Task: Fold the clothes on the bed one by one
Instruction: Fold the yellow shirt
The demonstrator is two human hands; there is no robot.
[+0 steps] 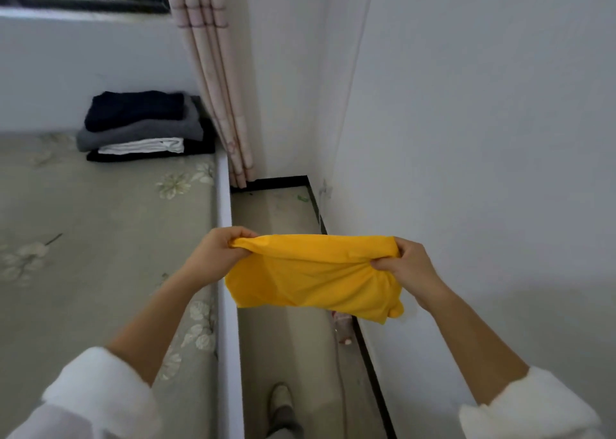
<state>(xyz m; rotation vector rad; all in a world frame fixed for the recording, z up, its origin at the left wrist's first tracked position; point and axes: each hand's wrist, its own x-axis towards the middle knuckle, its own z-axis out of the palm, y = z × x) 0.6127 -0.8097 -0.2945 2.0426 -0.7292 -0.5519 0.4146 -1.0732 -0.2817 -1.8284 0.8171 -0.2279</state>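
Yellow cloth point(313, 278) hangs stretched in the air above the floor gap at about 3 o'clock of the bed point(100, 222), its top edge pinched by the left hand point(218, 255) and the right hand point(405, 265), each with fingers curled round a corner. To fold it well, I judge the corners should be kept level and taut, then laid flat on the bed. Folded stack point(146, 127) sits at 11 o'clock.

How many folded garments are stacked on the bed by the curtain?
4, top to bottom: navy garment, grey garment, white garment, black garment. More may be hidden between them.
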